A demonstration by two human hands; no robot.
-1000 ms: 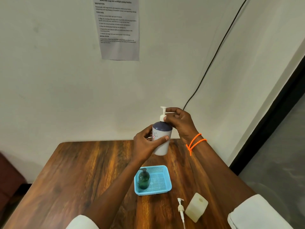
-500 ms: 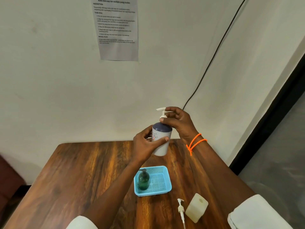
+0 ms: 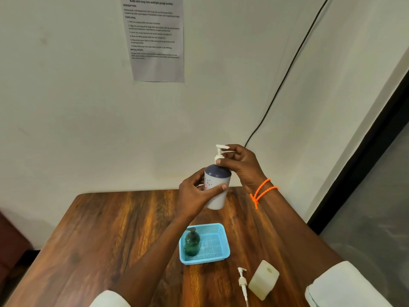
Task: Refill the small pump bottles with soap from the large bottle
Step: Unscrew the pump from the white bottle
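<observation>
I hold a white pump bottle (image 3: 215, 197) with a dark blue top upright above the far edge of the wooden table (image 3: 99, 235). My left hand (image 3: 194, 196) wraps its body. My right hand (image 3: 240, 166) pinches the collar of its white pump head (image 3: 220, 151), whose nozzle points left. A dark green pump bottle (image 3: 192, 242) stands in the left of a blue basket (image 3: 218, 257) below. Near the front edge a pale square bottle (image 3: 263, 280) with an open mouth stands beside a loose white pump head (image 3: 242, 282) lying flat.
A printed sheet (image 3: 156, 38) hangs on the wall, and a black cable (image 3: 287, 72) runs down to the table's back edge. A dark door frame (image 3: 365, 147) stands to the right. Bare wood spreads over the table's left half.
The pump nozzle has swung round under my right fingers, from pointing up and back to pointing left. The bottle and my left hand stay put.
</observation>
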